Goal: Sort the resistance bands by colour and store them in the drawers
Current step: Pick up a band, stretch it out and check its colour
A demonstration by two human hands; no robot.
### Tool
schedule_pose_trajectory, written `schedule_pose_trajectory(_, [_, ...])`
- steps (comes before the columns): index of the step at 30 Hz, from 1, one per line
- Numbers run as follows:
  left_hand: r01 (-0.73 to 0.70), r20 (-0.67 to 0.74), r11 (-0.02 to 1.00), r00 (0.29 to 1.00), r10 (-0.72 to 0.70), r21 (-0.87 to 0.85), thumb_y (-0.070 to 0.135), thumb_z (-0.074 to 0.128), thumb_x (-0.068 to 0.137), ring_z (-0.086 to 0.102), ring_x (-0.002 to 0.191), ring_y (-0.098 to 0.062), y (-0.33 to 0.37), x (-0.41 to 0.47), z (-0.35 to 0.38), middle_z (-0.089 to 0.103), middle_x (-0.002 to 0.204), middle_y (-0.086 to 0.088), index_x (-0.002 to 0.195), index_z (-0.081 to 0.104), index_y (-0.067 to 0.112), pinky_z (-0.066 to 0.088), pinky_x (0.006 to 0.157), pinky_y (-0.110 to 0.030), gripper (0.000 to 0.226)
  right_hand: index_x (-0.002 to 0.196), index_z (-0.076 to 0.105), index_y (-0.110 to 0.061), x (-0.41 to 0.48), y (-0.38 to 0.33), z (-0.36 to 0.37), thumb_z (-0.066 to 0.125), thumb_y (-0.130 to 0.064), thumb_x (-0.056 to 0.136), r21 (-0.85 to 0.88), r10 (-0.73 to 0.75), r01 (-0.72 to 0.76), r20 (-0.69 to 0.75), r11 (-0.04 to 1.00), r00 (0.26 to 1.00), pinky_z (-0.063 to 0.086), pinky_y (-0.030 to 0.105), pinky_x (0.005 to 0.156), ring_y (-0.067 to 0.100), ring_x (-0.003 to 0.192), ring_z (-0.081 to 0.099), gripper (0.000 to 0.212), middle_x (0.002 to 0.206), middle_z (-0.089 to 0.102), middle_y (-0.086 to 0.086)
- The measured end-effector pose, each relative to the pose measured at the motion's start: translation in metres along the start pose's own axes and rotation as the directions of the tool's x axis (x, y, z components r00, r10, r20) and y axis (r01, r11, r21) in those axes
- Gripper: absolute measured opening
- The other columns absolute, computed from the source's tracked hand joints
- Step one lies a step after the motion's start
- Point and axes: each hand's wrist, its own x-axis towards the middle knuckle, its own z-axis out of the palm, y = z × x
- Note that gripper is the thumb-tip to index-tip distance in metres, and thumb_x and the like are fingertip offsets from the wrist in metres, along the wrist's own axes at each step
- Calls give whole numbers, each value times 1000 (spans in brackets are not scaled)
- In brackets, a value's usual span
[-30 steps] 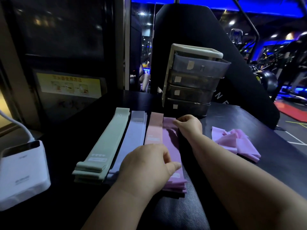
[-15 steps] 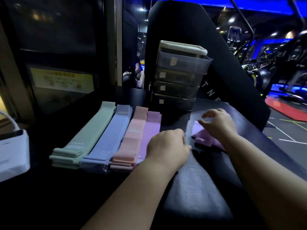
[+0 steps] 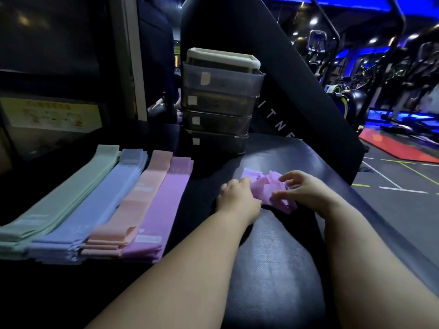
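Observation:
Four flat stacks of resistance bands lie side by side on the dark table: green, blue, peach and purple. A crumpled pink-lilac band lies to their right. My left hand grips its left edge. My right hand touches its right side with the fingers spread and bent. A smoky plastic drawer unit with several shut drawers and a cream top stands behind the stacks.
The padded black table top runs toward me between my forearms. A tall black panel rises behind the drawers. Gym machines and a red floor mat lie beyond the table's right edge.
Both hands left the purple stack and moved right to the crumpled band. The view has swung right, so the white device on the left is out of frame.

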Motion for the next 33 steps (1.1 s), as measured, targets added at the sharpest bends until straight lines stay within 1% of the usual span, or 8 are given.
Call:
schedule_pose_trajectory(3, [-1, -9, 999, 1000, 0, -41, 28, 63, 88, 52, 119, -29, -7, 7, 2, 59, 126, -6, 128, 54, 24, 44, 94, -34, 41, 100, 68, -24, 5, 0, -1, 85, -23, 70, -20, -30, 29, -33, 999, 999, 43, 21, 64, 8, 74, 58, 35, 88, 64, -7])
schedule_pose_trajectory(8, [-3, -114, 945, 993, -36, -327, 29, 64, 89, 62, 93, -23, -14, 9, 1, 69, 97, 0, 89, 65, 26, 47, 78, -28, 3, 86, 69, -25, 4, 3, -8, 81, -16, 74, 173, -41, 62, -124, 983, 991, 45, 20, 61, 7, 66, 58, 19, 81, 67, -5])
schedule_pose_trajectory(13, [-49, -246, 832, 964, -107, -553, 34, 69, 88, 64, 81, -16, -16, 10, -5, 69, 82, 7, 87, 68, 21, 50, 76, -28, 13, 92, 71, -16, 4, 6, -15, 78, -10, 78, 443, 6, 80, -189, 893, 982, 49, 20, 58, 9, 65, 61, 17, 78, 69, 0])
schedule_pose_trajectory(18, [-92, -328, 760, 930, -165, -643, 32, 67, 90, 56, 72, 3, -15, 7, -14, 64, 77, 14, 86, 66, 24, 42, 63, -9, 9, 92, 72, -11, 5, 7, -22, 69, -2, 84, 600, 41, 120, -247, 791, 968, 50, 17, 55, 4, 57, 62, 12, 73, 69, 1])
schedule_pose_trajectory(22, [-107, -348, 653, 903, -252, -750, 31, 66, 90, 57, 73, 1, -14, 9, -18, 65, 79, 12, 84, 64, 24, 44, 68, -18, 10, 93, 72, -11, 7, 12, -26, 64, -1, 86, 623, 125, 135, -356, 771, 926, 47, 19, 53, 10, 59, 59, 15, 75, 67, 3])
schedule_pose_trajectory(26, [-158, -368, 531, 874, -317, -832, 25, 65, 91, 53, 69, -4, -13, 11, -21, 60, 76, 11, 80, 59, 24, 45, 69, -22, 13, 95, 73, -9, 17, 22, -25, 66, -4, 84, 539, 206, 58, -416, 840, 885, 48, 27, 63, 16, 66, 57, 14, 72, 65, 3])
schedule_pose_trajectory(29, [-158, -350, 542, 896, -272, -826, 25, 64, 92, 51, 68, -5, -11, 9, -21, 57, 75, 11, 81, 58, 24, 43, 66, -20, 13, 89, 74, -16, 23, 24, -17, 72, -18, 80, 334, 211, -89, -348, 938, 913, 51, 34, 78, 19, 76, 60, 9, 73, 66, -3])
schedule_pose_trajectory(33, [-158, -296, 497, 931, -213, -853, 23, 62, 94, 55, 73, -1, -8, 8, -20, 62, 80, 12, 86, 63, 24, 45, 66, -12, 8, 108, 69, -29, 19, 14, -9, 75, -41, 75, 5, 136, -147, -409, 989, 902, 48, 40, 97, 22, 108, 61, 35, 107, 67, -1])
